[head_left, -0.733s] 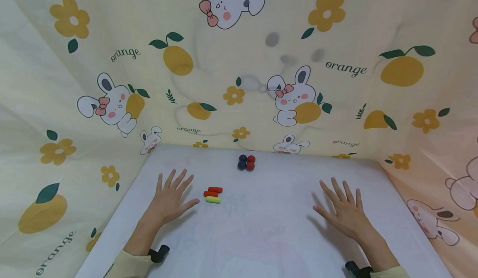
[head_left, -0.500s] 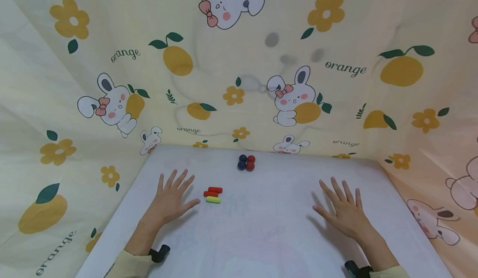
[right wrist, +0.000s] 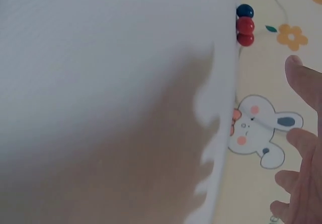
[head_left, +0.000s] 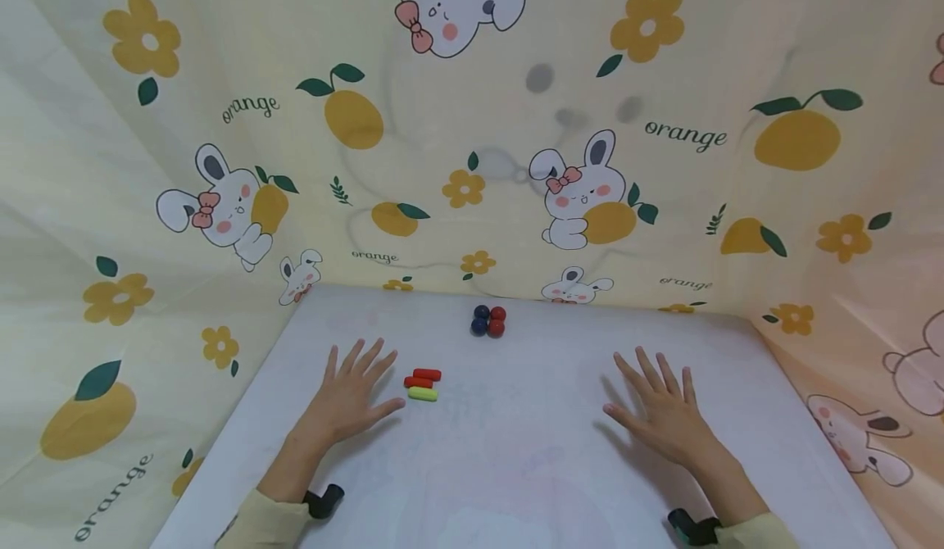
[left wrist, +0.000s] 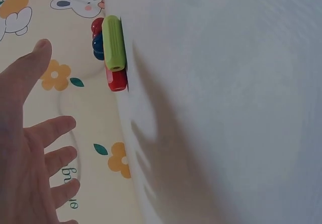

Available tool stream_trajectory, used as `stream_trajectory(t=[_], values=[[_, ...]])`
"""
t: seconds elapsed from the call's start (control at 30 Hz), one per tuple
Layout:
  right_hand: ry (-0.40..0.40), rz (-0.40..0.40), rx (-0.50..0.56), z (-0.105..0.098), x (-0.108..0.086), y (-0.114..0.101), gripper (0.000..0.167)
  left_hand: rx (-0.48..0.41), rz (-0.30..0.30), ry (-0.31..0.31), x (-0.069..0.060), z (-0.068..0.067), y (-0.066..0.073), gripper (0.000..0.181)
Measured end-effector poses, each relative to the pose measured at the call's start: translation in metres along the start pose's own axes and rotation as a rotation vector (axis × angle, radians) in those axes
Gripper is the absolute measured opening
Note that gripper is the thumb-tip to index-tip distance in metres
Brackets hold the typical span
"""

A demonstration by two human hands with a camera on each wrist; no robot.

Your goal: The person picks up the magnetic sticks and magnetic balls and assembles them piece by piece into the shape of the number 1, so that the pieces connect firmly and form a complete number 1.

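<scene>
Your left hand (head_left: pixel 342 401) is spread flat, fingers and thumb apart, holding nothing; your right hand (head_left: pixel 667 422) mirrors it, well apart on the other side. Both hover above the white table (head_left: pixel 516 459) – note the shadows offset from them – a pose that seems chosen to leave everything between in plain sight. Beside your left thumb, near but not touched, lie the three short sticks: a yellow-green stick (head_left: pixel 423 394) nearest you, a front red stick (head_left: pixel 418 383) behind it and a back red stick (head_left: pixel 427 374) beyond. Their long axes run left to right, roughly parallel to one another, right ends slightly nearer you; the ends are blunt, so none has a tip, though the left wrist view shows a small dimple in the green end facing your left. Near the far edge, two dark blue balls (head_left: pixel 478 327) sit left of two red balls (head_left: pixel 496 328), grouped in a square – probably so that each neighbour discourages rolling.
</scene>
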State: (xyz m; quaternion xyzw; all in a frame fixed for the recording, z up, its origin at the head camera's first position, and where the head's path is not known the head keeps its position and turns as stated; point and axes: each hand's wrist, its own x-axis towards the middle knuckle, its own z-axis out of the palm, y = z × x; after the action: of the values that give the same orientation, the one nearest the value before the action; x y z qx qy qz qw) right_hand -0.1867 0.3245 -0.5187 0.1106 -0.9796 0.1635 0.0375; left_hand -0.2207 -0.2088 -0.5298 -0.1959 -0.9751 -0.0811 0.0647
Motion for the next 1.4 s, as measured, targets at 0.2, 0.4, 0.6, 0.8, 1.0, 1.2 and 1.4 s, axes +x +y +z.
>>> stream_trajectory(t=[0.2, 0.4, 0.6, 0.8, 1.0, 1.2, 1.4], values=[[-0.005, -0.027, 0.005, 0.008, 0.009, -0.005, 0.089, -0.009, 0.016, -0.012, 0.003, 0.005, 0.002, 0.085], [-0.017, -0.037, -0.001, 0.014, 0.016, -0.01, 0.089, 0.004, 0.021, -0.048, 0.007, 0.007, 0.006, 0.087], [-0.019, -0.054, 0.019, 0.02, 0.024, -0.016, 0.089, 0.009, 0.024, -0.066, 0.01, 0.01, 0.008, 0.087], [-0.02, -0.08, -0.008, 0.029, 0.034, -0.022, 0.088, -0.013, 0.037, -0.089, 0.012, 0.012, 0.008, 0.085], [-0.001, -0.116, -0.043, 0.036, 0.043, -0.029, 0.086, -0.05, 0.062, -0.107, 0.015, 0.014, 0.009, 0.085], [-0.022, -0.127, -0.069, 0.041, 0.053, -0.036, 0.087, -0.069, 0.082, -0.13, 0.017, 0.013, 0.01, 0.085], [-0.032, -0.138, -0.052, 0.047, 0.063, -0.04, 0.088, -0.084, 0.088, -0.15, 0.021, 0.014, 0.01, 0.084]])
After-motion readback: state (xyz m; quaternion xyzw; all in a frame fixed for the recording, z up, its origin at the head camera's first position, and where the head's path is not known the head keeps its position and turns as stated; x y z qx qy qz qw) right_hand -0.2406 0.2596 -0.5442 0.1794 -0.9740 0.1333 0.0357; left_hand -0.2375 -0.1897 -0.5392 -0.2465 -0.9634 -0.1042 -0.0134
